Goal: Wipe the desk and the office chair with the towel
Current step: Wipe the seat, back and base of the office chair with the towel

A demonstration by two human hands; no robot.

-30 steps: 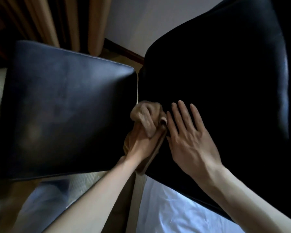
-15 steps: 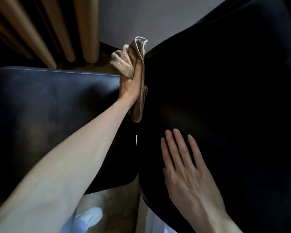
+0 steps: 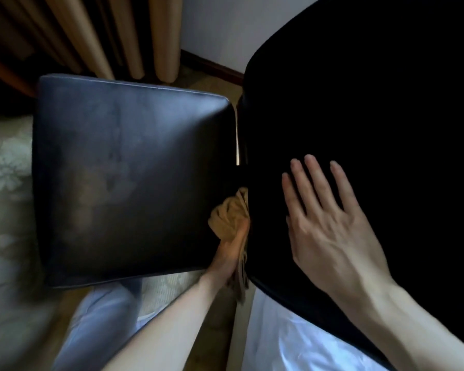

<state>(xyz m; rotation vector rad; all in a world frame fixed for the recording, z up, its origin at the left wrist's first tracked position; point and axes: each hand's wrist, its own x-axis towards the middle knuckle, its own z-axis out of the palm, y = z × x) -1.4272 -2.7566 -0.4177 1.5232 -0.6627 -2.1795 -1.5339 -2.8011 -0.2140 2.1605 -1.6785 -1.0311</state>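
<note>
The office chair fills the view: its black leather seat (image 3: 123,178) lies on the left and its dark backrest (image 3: 373,116) rises on the right. My left hand (image 3: 231,255) grips a bunched tan towel (image 3: 229,216) in the narrow gap between seat and backrest, near the seat's front right corner. The towel presses against the backrest's lower edge and its tail hangs down past my wrist. My right hand (image 3: 330,223) lies flat on the backrest, fingers spread, holding nothing.
Beige curtain folds (image 3: 134,33) hang behind the seat beside a white wall with a dark baseboard (image 3: 212,65). Patterned carpet (image 3: 6,183) lies to the left. A white cloth surface (image 3: 292,344) shows at the bottom right, and my leg in light trousers (image 3: 99,325) below the seat.
My left hand with the towel has come back down from the backrest's top edge into the gap by the seat's front corner. The right hand has stayed flat on the backrest.
</note>
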